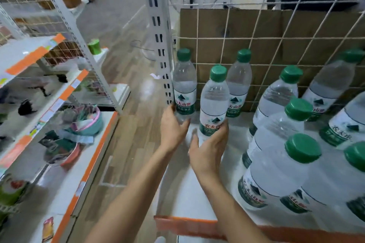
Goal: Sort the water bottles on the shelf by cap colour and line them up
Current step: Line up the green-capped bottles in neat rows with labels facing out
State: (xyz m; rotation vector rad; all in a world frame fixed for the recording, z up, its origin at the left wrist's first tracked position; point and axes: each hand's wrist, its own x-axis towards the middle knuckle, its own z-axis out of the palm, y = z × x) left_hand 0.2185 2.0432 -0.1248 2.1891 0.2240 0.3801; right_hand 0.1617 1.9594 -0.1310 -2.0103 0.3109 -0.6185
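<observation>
Several clear water bottles with green caps stand on a white shelf (199,191). My left hand (172,127) grips the base of the back-left bottle (184,85), which stands beside the shelf's upright post. My right hand (209,148) wraps the lower part of a second bottle (214,102), just in front and to the right. A third bottle (239,83) stands behind it against the wire mesh. More green-capped bottles (276,134) crowd the right half of the shelf.
A white perforated post (158,31) rises at the shelf's left corner. Wire mesh with brown cardboard (276,31) behind it backs the shelf. An orange strip (189,225) edges the front. Across a wooden-floor aisle (126,124), another shelf (65,144) holds bowls and packets.
</observation>
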